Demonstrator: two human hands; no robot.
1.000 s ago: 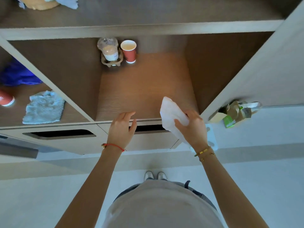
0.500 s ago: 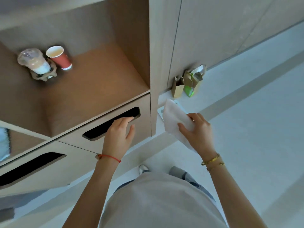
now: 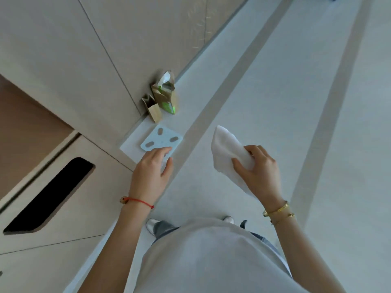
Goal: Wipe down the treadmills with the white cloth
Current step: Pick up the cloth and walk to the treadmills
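My right hand (image 3: 259, 169) grips a folded white cloth (image 3: 227, 148), which sticks up and to the left out of my fist, held in the air above the pale floor. My left hand (image 3: 151, 173) hangs free at waist height with its fingers relaxed and holds nothing. No treadmill shows in this view.
A beige cabinet with a dark drawer slot (image 3: 50, 195) fills the left side. Against its base stand brown paper bags (image 3: 163, 96), one with green print. A pale bathroom scale (image 3: 161, 139) lies flat on the floor. Grey stripes (image 3: 330, 115) run across the floor.
My view has swung right, away from the open shelf with the cups. My left hand has come off the drawer slot. The cloth stays in my right hand.
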